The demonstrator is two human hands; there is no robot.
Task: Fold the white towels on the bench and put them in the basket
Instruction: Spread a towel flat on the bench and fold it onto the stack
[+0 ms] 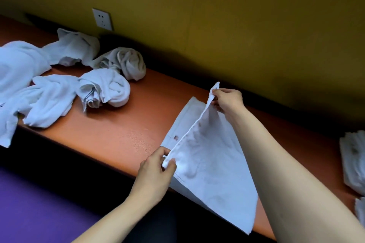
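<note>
A white towel [207, 156] lies partly on the orange bench [122, 130], its top layer lifted. My left hand [156, 167] pinches the near corner at the bench's front edge. My right hand [227, 100] pinches the far corner, raised above the bench near the wall. A lower layer with a small red mark shows beneath the lifted edge. The towel's near end hangs over the bench front. Several crumpled white towels [59, 77] are heaped on the bench at the left. No basket is in view.
Folded white towels [353, 162] sit at the right edge of the view. A yellow wall with a socket plate [102, 18] runs behind the bench. A purple floor mat [39, 203] lies below the bench front.
</note>
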